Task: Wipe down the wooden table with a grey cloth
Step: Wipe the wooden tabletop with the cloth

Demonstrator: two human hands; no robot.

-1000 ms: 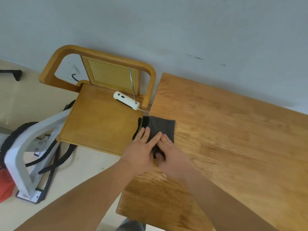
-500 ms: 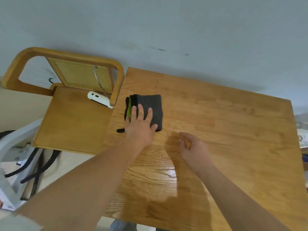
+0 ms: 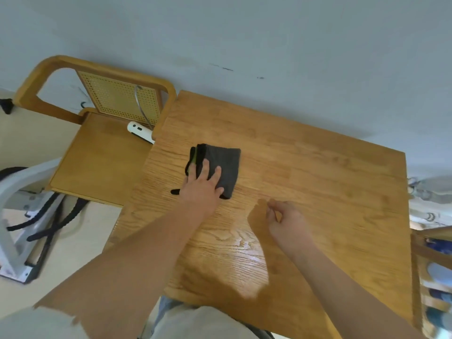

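So the wooden table (image 3: 318, 192) takes up most of the shot, pushed against a pale wall (image 3: 244, 40), with a shiny patch of glare near its front edge. Off its left edge sits a wooden chair (image 3: 97, 162) with a cane back, and there's a small white gadget (image 3: 139, 130) lying on the seat right by the table's left edge. Left hand (image 3: 201, 189) is spread flat, palm down, pressing on the near part of the grey cloth (image 3: 220, 165), not gripping it. The cloth is folded into a thick square in the far-left part of the table, a bit of green showing at its left fold. Right hand (image 3: 287, 222) is loosely curled, holding nothing, toward the middle of the table.
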